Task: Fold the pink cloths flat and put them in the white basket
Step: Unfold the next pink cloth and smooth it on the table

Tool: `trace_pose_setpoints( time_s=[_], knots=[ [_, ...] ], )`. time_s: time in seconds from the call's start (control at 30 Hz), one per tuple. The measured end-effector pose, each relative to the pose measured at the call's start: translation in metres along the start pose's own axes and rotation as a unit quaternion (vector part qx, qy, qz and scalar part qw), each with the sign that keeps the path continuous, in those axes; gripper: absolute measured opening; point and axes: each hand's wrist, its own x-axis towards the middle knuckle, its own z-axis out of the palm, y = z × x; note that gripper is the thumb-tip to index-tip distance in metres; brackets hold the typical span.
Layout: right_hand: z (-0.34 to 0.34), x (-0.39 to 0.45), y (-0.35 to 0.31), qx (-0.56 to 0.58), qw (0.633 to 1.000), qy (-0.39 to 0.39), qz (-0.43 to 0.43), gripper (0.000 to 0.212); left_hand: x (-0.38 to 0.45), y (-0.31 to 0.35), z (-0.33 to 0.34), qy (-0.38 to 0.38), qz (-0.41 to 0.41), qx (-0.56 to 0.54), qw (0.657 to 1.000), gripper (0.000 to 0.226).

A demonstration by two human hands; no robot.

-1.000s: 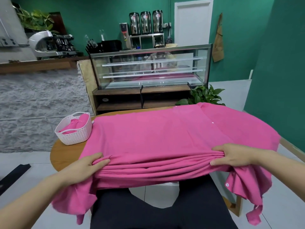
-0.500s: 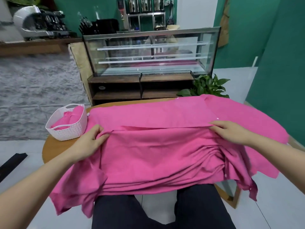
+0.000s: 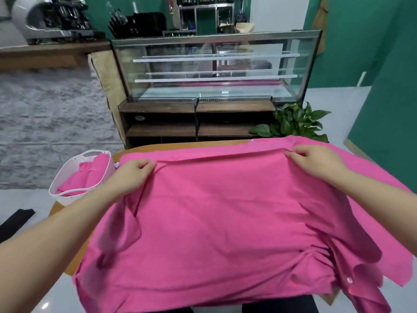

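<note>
Pink cloth [image 3: 225,222]: spread across nearly the whole round wooden table [image 3: 57,211], doubled over on itself, with the folded-up edge running in a line close to the far edge of the table; near side draped over the table's near edge; right side hanging off the right edge in loose, crumpled flaps, a small white button [image 3: 349,280] showing there.

Left hand [image 3: 133,173]: at the far-left end of the folded-up edge, fingers and thumb curled and pinching the cloth's hem; forearm lying over the left part of the cloth.

Right hand [image 3: 316,161]: at the far-right end of the same edge, fingertips pinching the hem, knuckles up; forearm reaching in from the right.

White basket [image 3: 67,177]: at the left edge of the table, just beside the left hand, perforated walls with a handle slot in the rim; inside, folded pink cloths [image 3: 88,175] resting against the right wall.

Table: wood visible only at the far-left rim near the basket and in a thin strip along the far edge beyond the cloth.

Background: glass display case [image 3: 214,68] on a dark wooden shelf unit [image 3: 194,123] straight ahead; green potted plant [image 3: 293,123] just behind the far-right edge of the table; grey stone-textured wall to the left; green walls behind and to the right.
</note>
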Motion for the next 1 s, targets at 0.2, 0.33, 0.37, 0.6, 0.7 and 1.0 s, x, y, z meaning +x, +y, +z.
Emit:
trace_pose_setpoints(
  time_s=[0.2, 0.33, 0.37, 0.6, 0.7, 1.0],
  knots=[
    [0.033, 0.048, -0.014, 0.117, 0.993, -0.018, 0.007, 0.03, 0.037, 0.013, 0.021, -0.058, 0.041, -0.003, 0.997, 0.037],
    [0.046, 0.059, -0.013, 0.103, 0.995, -0.016, 0.005, 0.026, 0.05, 0.004, 0.024, 0.024, 0.136, 0.091, 0.986, 0.012],
    [0.046, 0.061, -0.013, 0.091, 0.996, -0.012, 0.007, 0.024, 0.056, -0.001, 0.022, 0.06, 0.13, 0.083, 0.986, 0.004],
    [0.037, 0.081, -0.026, -0.051, 0.998, 0.022, -0.03, 0.034, 0.099, -0.001, 0.01, 0.132, -0.024, -0.022, 0.991, 0.016],
    [0.026, 0.11, -0.043, -0.07, 0.995, 0.061, -0.023, 0.033, 0.122, 0.013, 0.001, 0.182, -0.033, -0.038, 0.982, 0.022],
    [0.051, 0.215, -0.064, -0.119, 0.992, 0.049, -0.003, 0.033, 0.211, -0.003, 0.023, 0.178, -0.09, -0.032, 0.979, 0.018]
  ],
)
